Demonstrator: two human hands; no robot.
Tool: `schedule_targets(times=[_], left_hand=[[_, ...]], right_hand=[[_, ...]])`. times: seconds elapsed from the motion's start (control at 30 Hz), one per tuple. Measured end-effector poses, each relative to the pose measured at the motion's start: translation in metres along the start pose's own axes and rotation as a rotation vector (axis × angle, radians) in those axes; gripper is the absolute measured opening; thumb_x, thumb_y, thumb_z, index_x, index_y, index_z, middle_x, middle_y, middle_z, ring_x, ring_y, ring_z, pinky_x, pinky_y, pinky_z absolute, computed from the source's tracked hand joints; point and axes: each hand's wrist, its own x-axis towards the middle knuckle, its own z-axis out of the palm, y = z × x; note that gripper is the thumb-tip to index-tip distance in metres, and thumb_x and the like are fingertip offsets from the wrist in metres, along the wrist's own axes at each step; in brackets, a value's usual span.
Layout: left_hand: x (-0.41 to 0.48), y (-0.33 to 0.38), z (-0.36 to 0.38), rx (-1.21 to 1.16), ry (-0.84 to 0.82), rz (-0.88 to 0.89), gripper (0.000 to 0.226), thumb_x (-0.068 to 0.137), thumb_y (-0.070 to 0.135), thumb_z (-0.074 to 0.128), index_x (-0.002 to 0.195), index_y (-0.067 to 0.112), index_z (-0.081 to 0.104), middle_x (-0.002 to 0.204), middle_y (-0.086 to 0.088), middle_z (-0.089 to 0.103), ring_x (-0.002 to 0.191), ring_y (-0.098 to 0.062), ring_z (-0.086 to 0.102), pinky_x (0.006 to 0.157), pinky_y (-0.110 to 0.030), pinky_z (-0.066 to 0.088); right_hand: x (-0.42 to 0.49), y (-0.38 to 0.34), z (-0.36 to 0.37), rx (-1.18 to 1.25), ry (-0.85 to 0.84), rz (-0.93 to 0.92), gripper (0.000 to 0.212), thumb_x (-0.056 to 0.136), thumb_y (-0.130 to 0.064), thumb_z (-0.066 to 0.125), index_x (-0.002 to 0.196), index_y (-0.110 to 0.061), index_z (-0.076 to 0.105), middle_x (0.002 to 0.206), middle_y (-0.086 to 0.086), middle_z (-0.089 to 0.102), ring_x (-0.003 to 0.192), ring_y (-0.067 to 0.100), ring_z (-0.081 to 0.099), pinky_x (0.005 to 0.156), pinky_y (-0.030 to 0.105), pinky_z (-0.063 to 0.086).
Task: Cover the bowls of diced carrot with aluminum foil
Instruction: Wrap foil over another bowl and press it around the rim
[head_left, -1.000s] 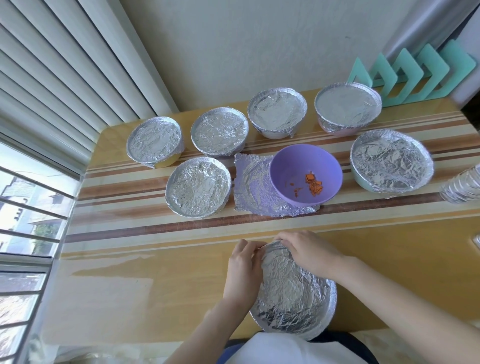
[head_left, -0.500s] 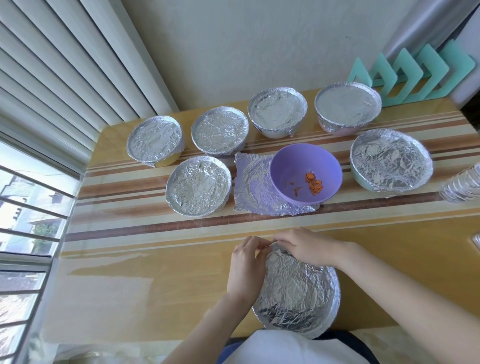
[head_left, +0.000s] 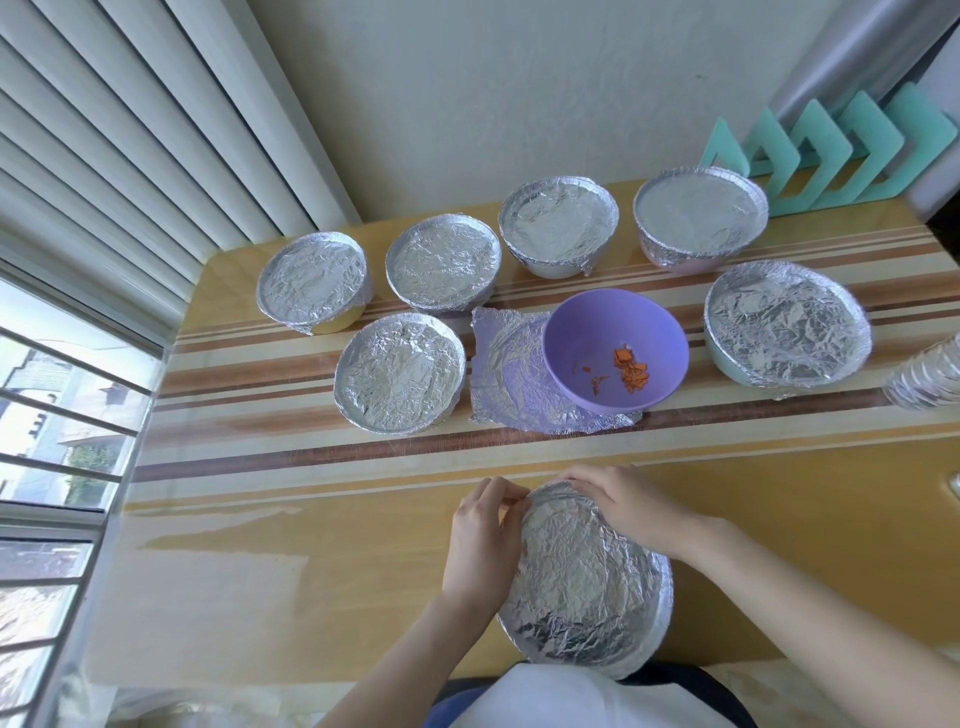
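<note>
Near bowl (head_left: 587, 597) sits at the worktop's (head_left: 311, 571) front edge, right at the person's body, foil cover (head_left: 582, 561) crinkled flat across the whole top and folded down over the rim. Left grip (head_left: 483, 545) is on its far-left rim, fingertips together, pinching the foil edge. Right grip (head_left: 628, 509) is just beside the left one, on the far rim, fingers curled down over the foil and clamped on the bowl's edge. Both grips touch the bowl, small gap between them. Straight beyond the grips: purple bowl (head_left: 582, 338), uncovered, a little diced carrot (head_left: 631, 371) at the bottom, standing on the right part of a loose foil sheet (head_left: 498, 379) that lies flat on the worktop. Beyond and left of the left grip: foil-covered bowl (head_left: 397, 382), just beside the sheet. Beyond and right of the right grip: larger foil-covered bowl (head_left: 784, 322). Farther back, a row of four more foil-covered bowls (head_left: 441, 265) near the wall. Well right of the right grip, at the frame edge: clear ribbed object (head_left: 924, 379), cut off, can't tell what it is. Teal rack (head_left: 831, 150) at the far right corner; blinds (head_left: 130, 130) and window (head_left: 52, 441) well left of the left grip
</note>
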Motion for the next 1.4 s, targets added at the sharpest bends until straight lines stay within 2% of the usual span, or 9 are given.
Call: schedule_targets(times=[0.1, 0.23, 0.4, 0.67, 0.77, 0.9, 1.0, 1.2, 1.4], left_hand=[[0.002, 0.000, 0.002, -0.004, -0.041, -0.003, 0.003, 0.084, 0.010, 0.058, 0.084, 0.012, 0.060, 0.083, 0.010, 0.059, 0.080, -0.003, 0.054, 0.071, -0.006, 0.036], [0.004, 0.006, 0.005, -0.030, -0.106, 0.003, 0.015, 0.091, 0.016, 0.050, 0.099, 0.012, 0.061, 0.095, 0.006, 0.063, 0.088, -0.005, 0.055, 0.074, -0.004, 0.035], [0.006, 0.012, 0.004, -0.053, -0.182, -0.028, 0.023, 0.095, 0.016, 0.045, 0.102, 0.019, 0.067, 0.089, 0.005, 0.071, 0.081, -0.011, 0.060, 0.070, -0.016, 0.040], [0.002, 0.013, 0.002, -0.075, -0.152, -0.028, 0.027, 0.090, 0.018, 0.045, 0.102, 0.020, 0.068, 0.089, 0.008, 0.072, 0.080, -0.005, 0.061, 0.069, -0.007, 0.039], [0.001, 0.014, 0.001, -0.085, -0.159, -0.044, 0.028, 0.090, 0.017, 0.044, 0.104, 0.022, 0.068, 0.090, 0.010, 0.072, 0.082, -0.003, 0.062, 0.071, -0.010, 0.042], [0.001, 0.012, -0.001, -0.081, -0.128, -0.067, 0.028, 0.093, 0.010, 0.047, 0.104, 0.024, 0.068, 0.088, 0.012, 0.071, 0.078, 0.001, 0.061, 0.070, -0.010, 0.042], [-0.002, 0.010, -0.002, -0.080, -0.098, -0.087, 0.028, 0.093, 0.005, 0.049, 0.103, 0.022, 0.069, 0.087, 0.013, 0.071, 0.076, 0.008, 0.059, 0.068, -0.005, 0.038], [-0.007, 0.007, -0.002, -0.066, -0.046, -0.129, 0.027, 0.094, 0.006, 0.045, 0.104, 0.020, 0.067, 0.082, 0.009, 0.071, 0.076, -0.002, 0.060, 0.065, -0.004, 0.038], [-0.009, 0.006, -0.002, -0.147, 0.114, -0.299, 0.027, 0.095, 0.003, 0.043, 0.089, 0.023, 0.060, 0.076, 0.017, 0.063, 0.073, 0.008, 0.055, 0.061, -0.006, 0.037]], right_hand=[[-0.002, 0.005, 0.006, 0.002, 0.058, -0.006, 0.030, 0.099, -0.010, 0.045, 0.124, -0.015, 0.060, 0.089, -0.018, 0.061, 0.077, -0.018, 0.054, 0.068, -0.003, 0.034], [-0.002, 0.006, 0.007, -0.006, 0.078, -0.030, 0.031, 0.098, -0.009, 0.044, 0.124, -0.015, 0.059, 0.115, 0.000, 0.067, 0.103, -0.004, 0.056, 0.083, 0.004, 0.039], [-0.003, 0.002, 0.002, 0.019, 0.047, -0.048, 0.032, 0.101, -0.014, 0.040, 0.128, -0.016, 0.055, 0.124, -0.002, 0.061, 0.117, 0.009, 0.054, 0.087, 0.003, 0.036], [-0.013, 0.009, 0.008, -0.017, 0.111, -0.007, 0.044, 0.096, 0.003, 0.038, 0.130, -0.021, 0.053, 0.128, 0.003, 0.060, 0.123, 0.013, 0.052, 0.100, 0.034, 0.044], [-0.012, 0.008, 0.007, 0.001, 0.084, -0.008, 0.042, 0.096, 0.003, 0.038, 0.129, -0.017, 0.054, 0.129, 0.004, 0.058, 0.124, 0.012, 0.051, 0.102, 0.026, 0.042], [-0.011, 0.004, 0.003, 0.062, 0.120, 0.009, 0.031, 0.101, -0.019, 0.038, 0.126, -0.025, 0.056, 0.125, -0.008, 0.060, 0.116, 0.004, 0.054, 0.082, 0.002, 0.037], [-0.012, 0.002, 0.003, 0.059, 0.121, 0.039, 0.032, 0.101, -0.015, 0.037, 0.127, -0.021, 0.055, 0.118, -0.007, 0.060, 0.098, -0.009, 0.059, 0.069, 0.002, 0.039], [-0.004, 0.001, 0.008, 0.008, 0.121, 0.021, 0.031, 0.100, -0.013, 0.041, 0.126, -0.018, 0.056, 0.122, 0.002, 0.063, 0.115, 0.013, 0.057, 0.071, 0.002, 0.033], [0.003, -0.003, 0.006, 0.036, 0.152, 0.023, 0.034, 0.102, -0.021, 0.036, 0.133, -0.018, 0.048, 0.133, -0.005, 0.053, 0.124, 0.011, 0.048, 0.093, 0.014, 0.034]])
